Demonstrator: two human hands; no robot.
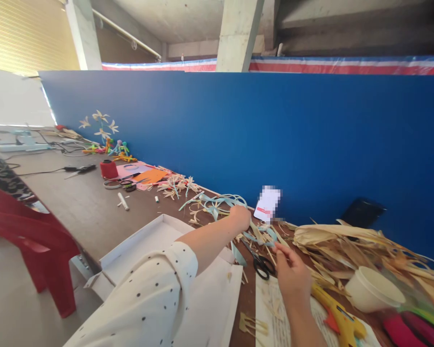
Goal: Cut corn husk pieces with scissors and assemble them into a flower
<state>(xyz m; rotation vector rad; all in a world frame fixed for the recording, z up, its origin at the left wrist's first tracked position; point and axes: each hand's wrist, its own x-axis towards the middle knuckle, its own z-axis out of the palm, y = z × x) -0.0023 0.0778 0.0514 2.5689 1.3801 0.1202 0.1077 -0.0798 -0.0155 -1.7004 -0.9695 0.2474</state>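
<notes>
My left hand [240, 218] reaches across to the pile by the blue partition, its back towards me and its fingers curled down. What lies under those fingers is hidden. Light blue ribbon-like strips [219, 206] loop beside it. Nearer me, my right hand [292, 272] is closed in a pinch, thumb and forefinger together at the end of a light blue strip [265, 236]. Black-handled scissors [264, 267] lie just left of my right hand. Pale dried husk strips [285, 236] are scattered between and around both hands.
A white box lid [137, 241] sits under my left arm. To the right are dried corn husks [332, 236], a white tub [376, 289] and a yellow glue gun [336, 308]. A phone [265, 205] leans on the blue partition [311, 135]. Red thread [109, 168] stands further left.
</notes>
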